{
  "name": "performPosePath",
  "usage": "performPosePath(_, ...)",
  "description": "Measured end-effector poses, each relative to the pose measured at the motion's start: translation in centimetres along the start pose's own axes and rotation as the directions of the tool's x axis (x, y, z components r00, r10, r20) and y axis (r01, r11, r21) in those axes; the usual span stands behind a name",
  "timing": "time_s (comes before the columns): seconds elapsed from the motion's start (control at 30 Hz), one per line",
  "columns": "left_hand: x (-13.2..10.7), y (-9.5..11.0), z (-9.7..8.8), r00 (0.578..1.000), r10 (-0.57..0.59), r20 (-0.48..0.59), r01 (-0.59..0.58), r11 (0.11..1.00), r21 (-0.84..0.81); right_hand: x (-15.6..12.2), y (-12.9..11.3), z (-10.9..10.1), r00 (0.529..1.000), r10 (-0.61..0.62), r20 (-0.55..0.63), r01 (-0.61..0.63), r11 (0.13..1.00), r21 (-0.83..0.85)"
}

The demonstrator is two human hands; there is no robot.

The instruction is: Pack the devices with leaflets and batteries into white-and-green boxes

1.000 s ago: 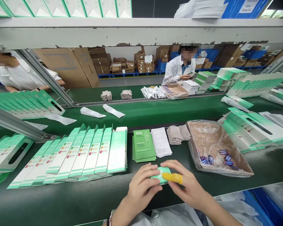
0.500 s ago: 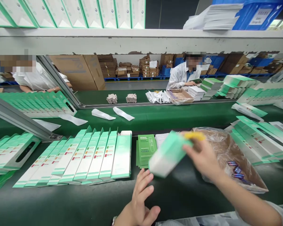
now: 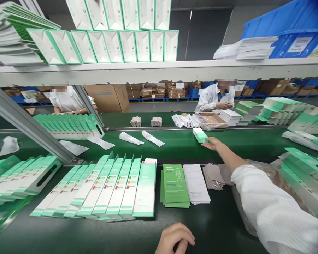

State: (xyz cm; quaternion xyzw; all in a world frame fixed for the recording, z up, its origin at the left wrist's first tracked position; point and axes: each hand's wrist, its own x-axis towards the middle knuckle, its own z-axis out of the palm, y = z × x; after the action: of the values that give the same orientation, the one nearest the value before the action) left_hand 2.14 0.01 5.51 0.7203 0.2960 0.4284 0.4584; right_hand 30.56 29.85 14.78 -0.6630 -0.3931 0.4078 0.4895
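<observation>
My right hand (image 3: 211,143) reaches far out over the green conveyor belt (image 3: 175,144), its fingers closed on the near end of a small green-and-white box (image 3: 199,134) that lies on the belt. A yellow finger cot shows at one fingertip. My left hand (image 3: 175,240) rests at the near edge of the dark work table (image 3: 100,233), fingers curled with nothing in them. Ahead of it lie a stack of green leaflets (image 3: 175,184), white instruction sheets (image 3: 196,183) and folded grey papers (image 3: 213,175).
A row of flat green-and-white cartons (image 3: 106,188) covers the table's left. A plastic-lined cardboard box (image 3: 254,211) sits under my right sleeve. White sleeves (image 3: 152,138) lie on the belt. A metal strut (image 3: 31,127) slants at left. Two people work across the belt.
My right hand carried the small box from in front of me out to the conveyor belt. My left hand let go, dropped back to the near edge and curled. The view tilted up.
</observation>
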Motion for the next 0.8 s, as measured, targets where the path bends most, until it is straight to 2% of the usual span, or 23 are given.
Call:
performPosePath(0.07, -0.1, -0.2, 0.0, 0.994, -0.097, -0.045, 0.093, 0.992, -0.082, 0.4, -0.7, -0.5, 0.998, -0.046, 0.043, 0.051, 0.989, -0.136)
performPosePath(0.13, -0.3, -0.3, 0.2, 0.971, -0.229, -0.068, 0.213, 0.959, -0.188, -0.4, -1.0, -0.7, 0.986, -0.122, 0.11, 0.147, 0.956, -0.253)
performPosePath(0.17, -0.4, -0.5, 0.3, 0.947, -0.315, -0.064, 0.288, 0.92, -0.266, -1.5, -0.9, -0.5, 0.973, -0.167, 0.162, 0.21, 0.931, -0.298)
performPosePath(0.23, -0.6, -1.0, 0.8, 0.865, -0.502, -0.001, 0.45, 0.776, -0.443, -5.4, 0.4, 0.5, 0.916, -0.254, 0.31, 0.36, 0.864, -0.353)
performPosePath(0.3, -0.8, -1.7, 1.3, 0.763, -0.638, 0.105, 0.573, 0.591, -0.567, -10.9, 2.9, 2.1, 0.806, -0.319, 0.499, 0.522, 0.78, -0.345)
performPosePath(0.37, -1.1, -2.3, 1.7, 0.686, -0.709, 0.164, 0.632, 0.47, -0.616, -16.5, 6.3, 3.9, 0.683, -0.357, 0.638, 0.653, 0.69, -0.313)
performPosePath(0.4, -1.3, -2.5, 1.7, 0.664, -0.729, 0.168, 0.643, 0.44, -0.627, -19.0, 8.1, 4.7, 0.61, -0.392, 0.689, 0.734, 0.606, -0.306)
performPosePath(0.43, -1.4, -2.6, 1.6, 0.651, -0.742, 0.158, 0.643, 0.429, -0.635, -21.0, 9.8, 5.2, 0.49, -0.456, 0.743, 0.861, 0.389, -0.328)
performPosePath(0.47, -1.7, -2.6, 1.3, 0.647, -0.747, 0.15, 0.642, 0.428, -0.636, -22.6, 11.3, 5.4, 0.441, -0.466, 0.767, 0.893, 0.314, -0.322)
performPosePath(0.53, -2.2, -2.3, 0.7, 0.668, -0.73, 0.144, 0.631, 0.454, -0.628, -24.7, 13.5, 5.1, 0.315, -0.524, 0.792, 0.948, 0.132, -0.289)
performPosePath(0.6, -3.0, -1.8, 0.1, 0.725, -0.673, 0.145, 0.586, 0.492, -0.644, -26.1, 14.6, 3.8, 0.21, -0.609, 0.765, 0.971, 0.036, -0.237)
performPosePath(0.63, -3.4, -1.6, -0.1, 0.757, -0.637, 0.144, 0.544, 0.493, -0.679, -26.8, 14.7, 3.1, 0.172, -0.651, 0.739, 0.976, 0.011, -0.217)
performPosePath(0.67, -3.7, -1.4, -0.2, 0.777, -0.611, 0.151, 0.505, 0.461, -0.73, -27.7, 14.6, 2.3, 0.163, -0.684, 0.711, 0.979, 0.024, -0.201)
performPosePath(0.7, -4.0, -1.3, -0.1, 0.782, -0.6, 0.168, 0.472, 0.394, -0.789, -28.6, 14.3, 1.7, 0.181, -0.704, 0.687, 0.98, 0.069, -0.187)
performPosePath(0.77, -4.1, -1.0, 0.1, 0.75, -0.621, 0.226, 0.427, 0.194, -0.883, -30.6, 13.1, 0.7, 0.22, -0.704, 0.675, 0.975, 0.168, -0.144)
performPosePath(0.8, -3.9, -0.8, 0.3, 0.714, -0.655, 0.249, 0.41, 0.101, -0.907, -31.4, 12.4, 0.4, 0.227, -0.682, 0.695, 0.97, 0.218, -0.103)
